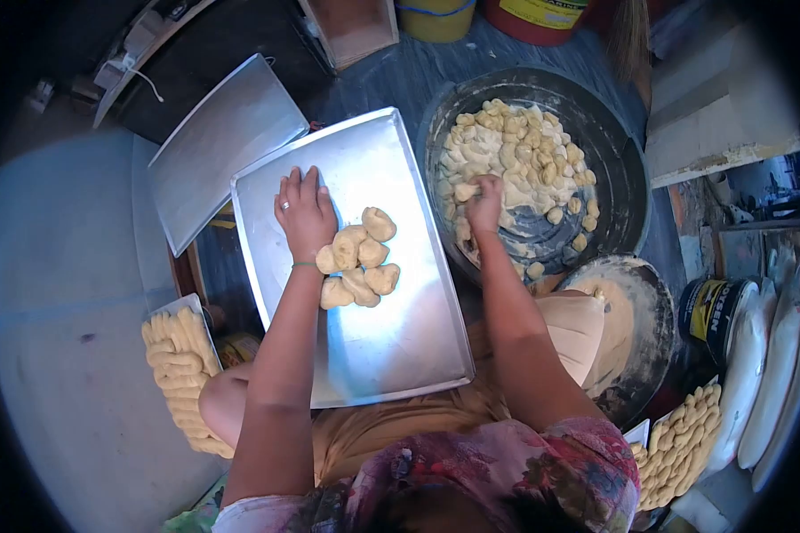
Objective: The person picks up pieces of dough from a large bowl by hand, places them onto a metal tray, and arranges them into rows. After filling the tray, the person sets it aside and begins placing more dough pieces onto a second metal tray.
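My left hand [307, 211] lies flat on a shiny metal baking tray [364, 355], its fingers stretched toward the far edge. Beside the wrist, several dough pieces [360, 258] sit in a small cluster on the tray. Over a large dark round basin [627, 191], my right hand [484, 206] has its fingers closed around a piece of dough [465, 192] that shows at the fingertips. More dough lumps [516, 147] lie in the basin among pale flour.
A second metal tray [227, 147] leans at the upper left. Trays of shaped dough [178, 373] stand at the left and lower right. A floury bowl [636, 311], a dark labelled bucket [716, 315] and filled plastic bags [747, 391] are on the right.
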Demonstrator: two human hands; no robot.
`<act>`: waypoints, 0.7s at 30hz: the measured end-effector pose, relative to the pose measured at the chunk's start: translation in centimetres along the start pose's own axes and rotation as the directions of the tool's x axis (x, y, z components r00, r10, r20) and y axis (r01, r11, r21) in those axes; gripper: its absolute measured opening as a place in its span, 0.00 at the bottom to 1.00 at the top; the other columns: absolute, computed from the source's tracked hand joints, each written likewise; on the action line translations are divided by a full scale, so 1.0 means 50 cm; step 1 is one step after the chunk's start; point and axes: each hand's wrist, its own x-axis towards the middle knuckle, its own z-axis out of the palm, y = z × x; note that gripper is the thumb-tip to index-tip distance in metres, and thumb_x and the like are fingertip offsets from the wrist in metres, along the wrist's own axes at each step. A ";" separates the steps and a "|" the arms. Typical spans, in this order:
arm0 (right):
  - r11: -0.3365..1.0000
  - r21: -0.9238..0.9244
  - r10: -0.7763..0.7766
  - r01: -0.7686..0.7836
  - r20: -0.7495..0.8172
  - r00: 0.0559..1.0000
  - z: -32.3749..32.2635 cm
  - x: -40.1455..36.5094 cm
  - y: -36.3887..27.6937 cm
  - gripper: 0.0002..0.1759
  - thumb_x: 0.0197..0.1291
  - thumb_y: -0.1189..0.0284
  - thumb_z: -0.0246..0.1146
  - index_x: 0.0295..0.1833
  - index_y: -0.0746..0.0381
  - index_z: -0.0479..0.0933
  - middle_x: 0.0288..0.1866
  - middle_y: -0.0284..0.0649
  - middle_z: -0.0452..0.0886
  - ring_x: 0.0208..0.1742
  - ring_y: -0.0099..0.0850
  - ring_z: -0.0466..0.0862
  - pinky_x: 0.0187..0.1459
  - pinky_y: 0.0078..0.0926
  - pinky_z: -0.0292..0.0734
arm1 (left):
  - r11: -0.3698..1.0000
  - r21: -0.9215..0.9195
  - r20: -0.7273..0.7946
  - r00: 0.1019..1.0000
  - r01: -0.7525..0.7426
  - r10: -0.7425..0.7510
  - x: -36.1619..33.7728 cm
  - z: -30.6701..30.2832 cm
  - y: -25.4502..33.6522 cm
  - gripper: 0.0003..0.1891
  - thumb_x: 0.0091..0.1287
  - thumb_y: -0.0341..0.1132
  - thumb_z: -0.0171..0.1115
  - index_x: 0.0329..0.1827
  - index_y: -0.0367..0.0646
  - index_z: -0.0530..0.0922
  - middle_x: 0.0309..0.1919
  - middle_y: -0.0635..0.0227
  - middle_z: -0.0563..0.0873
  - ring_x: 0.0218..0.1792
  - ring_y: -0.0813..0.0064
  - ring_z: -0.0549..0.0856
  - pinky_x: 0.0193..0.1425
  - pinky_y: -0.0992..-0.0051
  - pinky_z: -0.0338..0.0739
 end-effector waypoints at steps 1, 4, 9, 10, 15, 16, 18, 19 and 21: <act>1.000 -0.001 0.007 -0.007 -0.039 0.999 -0.020 0.009 -0.014 0.19 0.40 0.90 0.58 0.40 0.60 0.78 0.51 0.47 0.73 0.55 0.49 0.76 0.57 0.37 0.73 | 1.000 0.000 -0.003 1.000 0.002 -0.002 0.000 0.000 0.001 0.22 0.74 0.39 0.50 0.68 0.47 0.74 0.71 0.52 0.69 0.75 0.49 0.62 0.79 0.50 0.46; 0.999 0.004 -0.041 0.042 -0.123 0.992 -0.086 0.034 -0.098 0.19 0.41 0.90 0.60 0.40 0.60 0.78 0.52 0.48 0.73 0.56 0.50 0.76 0.57 0.36 0.73 | 1.000 -0.006 -0.013 1.000 0.008 -0.008 0.000 0.003 0.000 0.21 0.73 0.38 0.51 0.68 0.47 0.74 0.71 0.52 0.69 0.75 0.50 0.61 0.78 0.49 0.47; 0.967 0.141 -0.204 0.214 -0.087 0.975 -0.198 0.004 -0.361 0.17 0.43 0.88 0.65 0.40 0.59 0.79 0.55 0.47 0.72 0.56 0.46 0.77 0.55 0.34 0.75 | 0.978 -0.206 -0.052 0.998 0.014 -0.025 -0.001 0.007 -0.017 0.17 0.72 0.36 0.53 0.61 0.46 0.79 0.67 0.53 0.74 0.74 0.51 0.64 0.79 0.49 0.47; 0.944 0.210 -0.246 0.254 -0.064 0.967 -0.218 -0.017 -0.422 0.17 0.43 0.87 0.66 0.39 0.59 0.79 0.56 0.47 0.72 0.56 0.45 0.77 0.53 0.33 0.75 | 0.948 -0.319 -0.048 0.999 0.005 -0.022 -0.003 0.006 -0.034 0.16 0.71 0.36 0.54 0.59 0.46 0.80 0.66 0.53 0.76 0.74 0.51 0.65 0.79 0.50 0.46; 0.835 0.425 -0.478 0.349 0.246 0.843 -0.264 -0.152 -0.613 0.17 0.41 0.86 0.69 0.39 0.58 0.80 0.58 0.47 0.71 0.56 0.43 0.79 0.47 0.28 0.79 | 0.087 -0.906 0.395 0.902 0.414 -0.177 -0.025 -0.061 -0.071 0.13 0.74 0.30 0.53 0.57 0.36 0.79 0.54 0.59 0.83 0.61 0.66 0.78 0.71 0.67 0.65; 0.825 0.467 -0.506 0.320 0.355 0.786 -0.252 -0.181 -0.616 0.19 0.41 0.87 0.68 0.40 0.57 0.80 0.59 0.47 0.71 0.56 0.43 0.79 0.47 0.30 0.79 | 0.036 -0.895 0.435 0.887 0.445 -0.156 -0.044 -0.083 -0.075 0.13 0.75 0.29 0.51 0.57 0.34 0.78 0.50 0.63 0.82 0.56 0.75 0.78 0.67 0.73 0.69; 0.807 0.452 -0.583 0.380 0.508 0.634 -0.204 -0.236 -0.593 0.22 0.42 0.86 0.66 0.44 0.54 0.81 0.60 0.46 0.73 0.57 0.45 0.79 0.47 0.34 0.80 | 0.034 -0.885 0.455 0.878 0.465 -0.149 -0.095 -0.116 -0.092 0.14 0.74 0.29 0.52 0.58 0.33 0.78 0.50 0.63 0.83 0.53 0.75 0.78 0.62 0.76 0.70; 0.782 0.406 -0.622 0.474 0.562 0.545 -0.180 -0.264 -0.578 0.23 0.44 0.85 0.65 0.47 0.53 0.81 0.60 0.44 0.74 0.58 0.45 0.78 0.48 0.36 0.80 | 0.031 -0.875 0.474 0.868 0.483 -0.147 -0.125 -0.125 -0.098 0.15 0.74 0.29 0.52 0.59 0.33 0.78 0.49 0.63 0.83 0.52 0.75 0.78 0.60 0.78 0.71; 0.841 0.183 -0.449 0.509 0.760 0.470 -0.151 -0.306 -0.565 0.23 0.50 0.81 0.62 0.52 0.50 0.81 0.62 0.38 0.75 0.60 0.43 0.78 0.51 0.40 0.80 | 0.096 -0.870 0.464 0.869 0.484 -0.174 -0.182 -0.125 -0.114 0.14 0.74 0.28 0.52 0.59 0.34 0.77 0.50 0.64 0.82 0.51 0.76 0.79 0.59 0.77 0.72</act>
